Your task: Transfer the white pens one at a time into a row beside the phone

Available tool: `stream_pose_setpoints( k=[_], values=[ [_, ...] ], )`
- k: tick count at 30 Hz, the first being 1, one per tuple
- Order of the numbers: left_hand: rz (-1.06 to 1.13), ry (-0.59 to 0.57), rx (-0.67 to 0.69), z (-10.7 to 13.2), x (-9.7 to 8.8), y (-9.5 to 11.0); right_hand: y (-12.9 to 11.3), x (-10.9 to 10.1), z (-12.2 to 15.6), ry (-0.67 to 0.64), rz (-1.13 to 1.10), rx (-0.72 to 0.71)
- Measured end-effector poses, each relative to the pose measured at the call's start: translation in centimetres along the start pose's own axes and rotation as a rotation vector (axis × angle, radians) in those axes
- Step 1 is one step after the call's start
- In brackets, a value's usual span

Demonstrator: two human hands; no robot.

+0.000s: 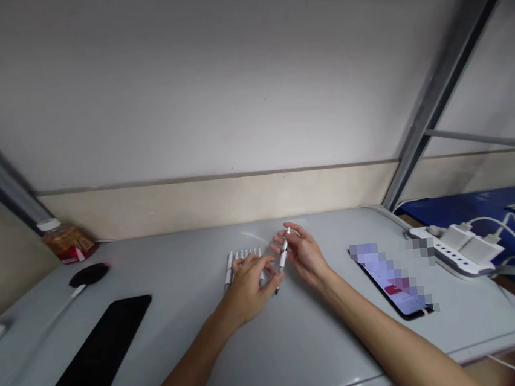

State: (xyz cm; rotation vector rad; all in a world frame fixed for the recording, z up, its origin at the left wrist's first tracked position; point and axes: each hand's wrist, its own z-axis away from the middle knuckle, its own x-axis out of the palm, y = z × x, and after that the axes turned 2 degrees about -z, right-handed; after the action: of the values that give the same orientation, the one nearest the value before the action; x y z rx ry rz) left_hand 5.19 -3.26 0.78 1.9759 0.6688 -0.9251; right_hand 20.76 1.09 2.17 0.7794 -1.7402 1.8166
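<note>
A row of several white pens (244,257) lies on the grey table (271,337) near its middle. My left hand (247,288) rests palm down over the near ends of those pens, its fingers curled at the lower end of one pen. My right hand (303,250) pinches a white pen (284,256) near its top and holds it slanted just above the table. Both hands meet on this one pen, to the right of the row.
A phone (396,280) with a lit screen lies to the right. A white power strip (457,249) with plugged chargers and cables sits at the far right. A long black pad (89,367) lies at left, with a small dark object (88,274) and a jar (67,240) behind.
</note>
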Motion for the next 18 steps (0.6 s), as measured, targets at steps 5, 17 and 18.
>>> stream_pose_setpoints(
  k=[5,17,18],
  values=[
    [0.057,0.065,-0.032,-0.4,0.4,-0.8,-0.4,0.1,0.0,-0.023,0.061,-0.037],
    [-0.219,0.035,0.049,-0.4,-1.0,-1.6,-4.0,-3.3,0.5,-0.593,1.145,0.158],
    [-0.233,0.025,0.067,-0.4,-1.0,-1.5,-4.0,-3.4,0.4,-0.620,1.105,0.218]
  ],
)
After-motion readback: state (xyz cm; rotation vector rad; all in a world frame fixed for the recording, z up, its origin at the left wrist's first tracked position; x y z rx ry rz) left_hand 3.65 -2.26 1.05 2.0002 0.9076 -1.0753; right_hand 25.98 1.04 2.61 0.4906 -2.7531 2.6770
